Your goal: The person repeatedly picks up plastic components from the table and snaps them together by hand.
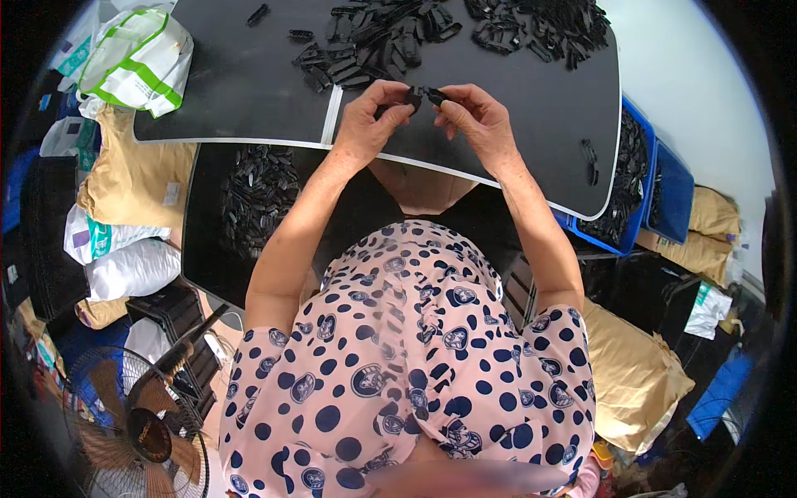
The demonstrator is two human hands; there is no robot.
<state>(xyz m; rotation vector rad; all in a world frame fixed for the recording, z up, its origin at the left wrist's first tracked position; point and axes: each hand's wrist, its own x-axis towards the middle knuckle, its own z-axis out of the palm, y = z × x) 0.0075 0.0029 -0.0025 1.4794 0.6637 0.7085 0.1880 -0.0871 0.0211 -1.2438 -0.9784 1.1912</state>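
Observation:
Above the black table (241,95), near its front edge, both hands are raised close together. My left hand (374,118) pinches a small black plastic piece (414,100) between thumb and fingers. A similar black plastic piece (436,97) is gripped by the thumb and forefinger of my right hand (480,124). The ends of the two pieces meet or nearly meet; I cannot tell whether they are joined. Just beyond the hands lies a loose pile of black plastic pieces (374,50), with a second pile (544,25) at the far right.
Two black pieces (589,162) lie near the table's right edge. A blue bin (650,187) of black parts stands beside it. Another heap (257,195) lies on a lower surface at left. A white-green bag (141,62) sits at the table's left corner; a fan (149,436) stands lower left.

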